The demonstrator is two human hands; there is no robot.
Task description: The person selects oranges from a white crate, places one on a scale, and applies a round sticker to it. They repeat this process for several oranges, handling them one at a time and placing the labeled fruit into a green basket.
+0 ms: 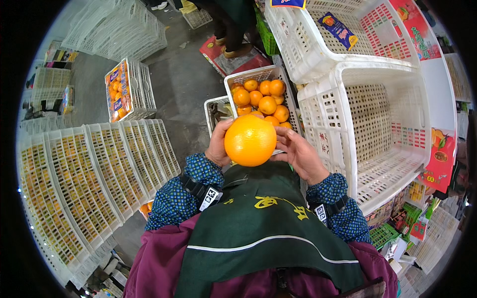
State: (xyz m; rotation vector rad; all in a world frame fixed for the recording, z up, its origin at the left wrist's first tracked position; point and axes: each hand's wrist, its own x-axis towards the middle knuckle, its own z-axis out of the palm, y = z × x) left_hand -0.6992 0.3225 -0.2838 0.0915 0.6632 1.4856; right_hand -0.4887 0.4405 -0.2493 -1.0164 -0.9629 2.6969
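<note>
A large, shiny orange (250, 140) is held in front of my green apron (263, 208). My left hand (219, 141) grips it from the left side, with much of the fingers hidden behind the fruit. My right hand (300, 156) holds it from the right, fingertips bent against its side and partly tucked behind it. Just beyond the fruit stands a white plastic crate of oranges (267, 105), with another white crate (213, 104) partly visible beside it, its contents hard to make out.
Stacked fruit crates (94, 174) fill the left, with packed oranges (116, 92) behind them. Large white baskets (367, 124) stand at right, one holding a blue packet (338, 31). Another person's legs (223, 30) are at the top, on red cardboard (213, 57).
</note>
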